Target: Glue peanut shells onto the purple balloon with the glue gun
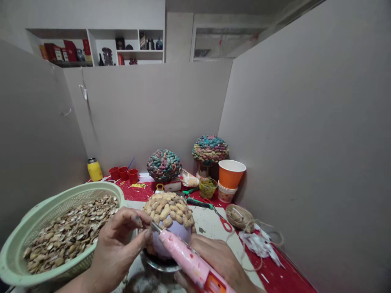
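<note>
My right hand is wrapped round a pink hot glue gun, its metal nozzle pointing up and left. Thumb and fingers of my left hand come together at the nozzle tip in a pinch; what lies between them is hidden. Behind the glue gun is a lilac ball, its upper part covered with peanut shells. The ball rests in a metal bowl. Left of my left hand stands a green plastic basket holding many loose shell halves.
Scissors, a twine coil and crumpled white tissue lie right. Behind stand an orange cup, a tub, two coloured shell-covered balls, red cups and a yellow jar. Grey partitions enclose the table.
</note>
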`<control>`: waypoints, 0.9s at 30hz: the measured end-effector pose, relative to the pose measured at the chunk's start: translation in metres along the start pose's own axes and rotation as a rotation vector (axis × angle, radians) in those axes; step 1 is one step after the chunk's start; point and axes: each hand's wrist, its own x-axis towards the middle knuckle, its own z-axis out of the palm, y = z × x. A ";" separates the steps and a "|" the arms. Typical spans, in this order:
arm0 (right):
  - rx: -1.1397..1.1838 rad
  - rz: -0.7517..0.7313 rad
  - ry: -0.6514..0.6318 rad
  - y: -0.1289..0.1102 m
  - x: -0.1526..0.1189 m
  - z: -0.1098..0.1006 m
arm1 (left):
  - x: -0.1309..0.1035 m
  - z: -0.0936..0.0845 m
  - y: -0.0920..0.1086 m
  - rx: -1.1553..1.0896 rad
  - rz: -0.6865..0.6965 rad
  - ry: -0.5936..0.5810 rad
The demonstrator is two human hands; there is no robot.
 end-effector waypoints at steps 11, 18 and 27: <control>0.009 -0.010 0.012 -0.002 0.003 0.000 | 0.003 -0.001 0.001 -0.043 -0.018 -0.017; -0.026 0.001 -0.018 -0.002 0.002 -0.002 | 0.005 0.001 0.006 -0.114 -0.072 -0.016; -0.022 -0.015 0.022 -0.004 0.005 -0.003 | 0.007 0.000 0.006 -0.139 -0.146 -0.028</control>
